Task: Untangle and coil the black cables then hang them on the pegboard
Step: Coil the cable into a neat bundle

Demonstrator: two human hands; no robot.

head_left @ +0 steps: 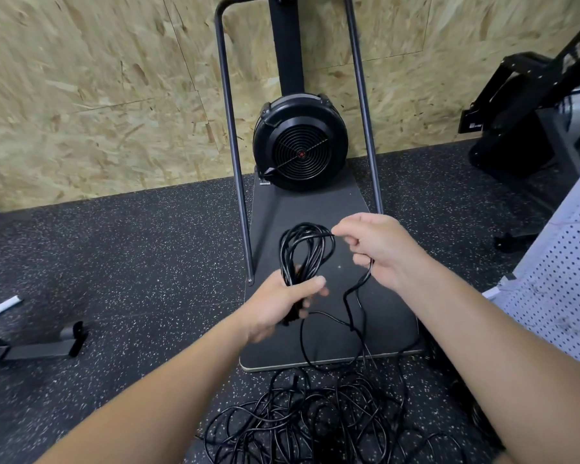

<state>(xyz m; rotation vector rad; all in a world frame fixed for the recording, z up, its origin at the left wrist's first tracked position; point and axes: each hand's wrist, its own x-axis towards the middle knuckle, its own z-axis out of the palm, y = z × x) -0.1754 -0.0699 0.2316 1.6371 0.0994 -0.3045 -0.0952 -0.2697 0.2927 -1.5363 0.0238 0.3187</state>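
Nearest us, the loose tangle of black cable (pixel 318 420) sprawls on the speckled rubber floor (pixel 121 289), between our forearms and just short of the machine's base plate (pixel 318 209). One strand climbs from it over the plate edge into our right hand (pixel 379 249), which pinches the cable at the top of the coil, with the free run trailing down past its palm. Our left hand (pixel 282 303) grips the coil (pixel 303 252) at its lower end, fingers curled round the bundled loops. The coil's long axis runs away from us, up from the left hand towards the right hand's fingertips; the two hands are near each other, coil between. We judge the next loop comes from the right hand's strand, laid into the left-hand grip.

Farther out, the black fan housing (pixel 300 145) sits on the plate, framed by two steel tubes (pixel 230 128), against an OSB wall (pixel 81 95). The white pegboard (pixel 559 286) stands to our right, nearer the right hand.
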